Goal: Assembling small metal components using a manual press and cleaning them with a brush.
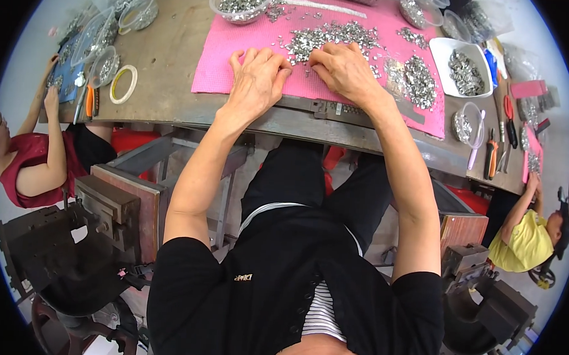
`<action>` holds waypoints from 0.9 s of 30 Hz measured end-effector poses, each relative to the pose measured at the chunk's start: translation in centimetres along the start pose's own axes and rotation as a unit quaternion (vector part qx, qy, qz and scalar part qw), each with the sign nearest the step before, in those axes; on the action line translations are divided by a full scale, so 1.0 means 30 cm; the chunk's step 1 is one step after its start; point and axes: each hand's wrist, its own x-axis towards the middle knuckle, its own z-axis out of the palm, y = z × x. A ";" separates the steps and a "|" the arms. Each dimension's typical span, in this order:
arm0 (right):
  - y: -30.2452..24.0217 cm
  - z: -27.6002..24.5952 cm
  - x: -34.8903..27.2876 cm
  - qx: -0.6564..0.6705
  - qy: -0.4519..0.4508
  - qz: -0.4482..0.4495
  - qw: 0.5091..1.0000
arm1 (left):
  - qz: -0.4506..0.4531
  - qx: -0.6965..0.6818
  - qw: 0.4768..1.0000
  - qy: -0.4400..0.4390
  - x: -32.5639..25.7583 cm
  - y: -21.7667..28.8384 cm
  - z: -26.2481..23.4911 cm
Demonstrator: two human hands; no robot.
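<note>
My left hand (257, 80) rests over the pink mat (214, 66), fingers bent and thumb drawn in toward the index finger. Just to its right, my right hand (346, 69) lies at the near edge of a pile of small shiny metal pieces (332, 37), its fingers curled down among them. Whatever the fingertips hold is too small or hidden to make out. Below the hands, a dark metal strip with slots (338, 111) lies along the table's front edge. A second heap of metal pieces (420, 82) spreads right of my right hand.
A clear bowl of metal pieces (241, 3) stands at the mat's far left, a white tray (451, 58) at its right. Orange-handled pliers (491, 158), a tape roll (123, 85) and a small cup (467, 124) lie around. Co-workers sit at left (34, 166) and right (520, 242).
</note>
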 end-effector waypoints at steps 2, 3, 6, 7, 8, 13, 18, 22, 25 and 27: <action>-0.003 0.002 -0.003 -0.004 -0.010 0.003 1.000 | -0.001 -0.001 1.000 -0.002 0.001 0.002 0.001; -0.002 0.008 -0.008 -0.009 0.003 -0.002 1.000 | 0.001 -0.002 1.000 0.000 0.001 0.003 0.001; -0.008 -0.004 -0.024 -0.014 0.031 -0.004 0.999 | 0.006 -0.005 1.000 -0.001 0.001 0.003 -0.001; -0.013 -0.014 -0.032 -0.014 0.045 -0.003 0.999 | 0.009 -0.006 1.000 -0.003 0.001 0.003 -0.001; -0.016 -0.029 -0.045 -0.015 0.044 0.000 0.999 | 0.010 -0.008 1.000 -0.004 -0.001 0.005 -0.005; -0.037 -0.136 -0.192 0.170 0.064 0.121 0.976 | 0.027 0.020 0.999 0.006 0.003 0.049 -0.023; -0.084 -0.113 -0.335 0.154 0.107 0.128 0.974 | 0.097 -0.093 0.991 0.004 -0.002 0.207 0.036; -0.111 -0.102 -0.348 0.110 0.124 0.104 0.981 | 0.116 -0.118 0.986 -0.003 -0.019 0.256 0.096; -0.112 -0.095 -0.356 0.080 0.140 0.093 0.983 | 0.121 -0.114 0.986 -0.007 -0.017 0.267 0.107; -0.118 -0.089 -0.363 0.073 0.152 0.098 0.981 | 0.124 -0.110 0.986 -0.008 -0.017 0.271 0.114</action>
